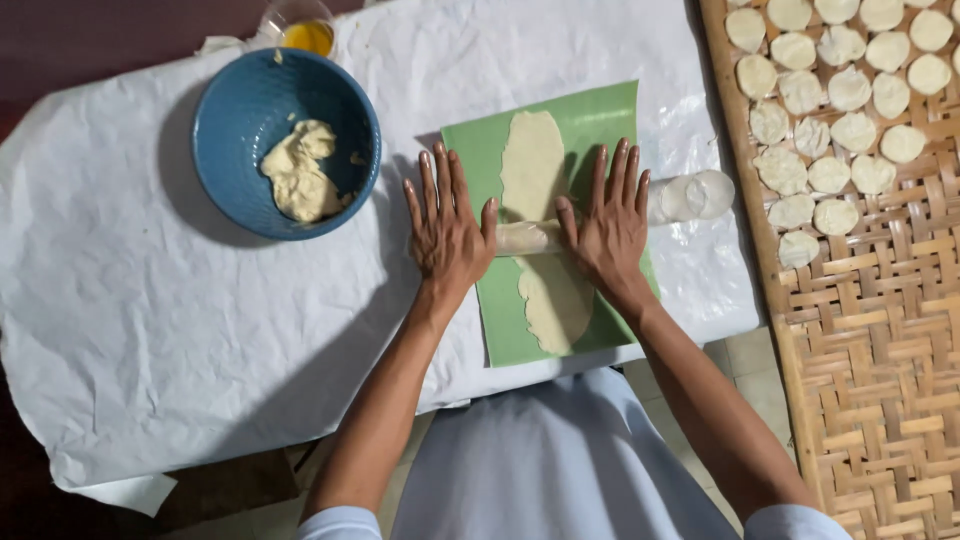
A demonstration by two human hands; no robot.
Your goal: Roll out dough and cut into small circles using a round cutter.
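A long flat strip of pale dough (533, 165) lies on a green sheet (596, 115) on the white-covered table. Across its middle lies a clear bottle (690, 197) used as a roller, its body mostly hidden under my palms. My left hand (446, 225) presses flat on the bottle's left end, fingers spread. On the right part of the bottle rests my right hand (609, 225), also flat with fingers apart. Neither hand is closed around anything.
A blue bowl (235, 110) with a lump of dough (298, 172) stands at the left. Behind it is a small glass with yellow liquid (308, 36). A woven bamboo tray (880, 320) at the right carries several round dough discs (828, 175). White paper (150, 330) covers the table.
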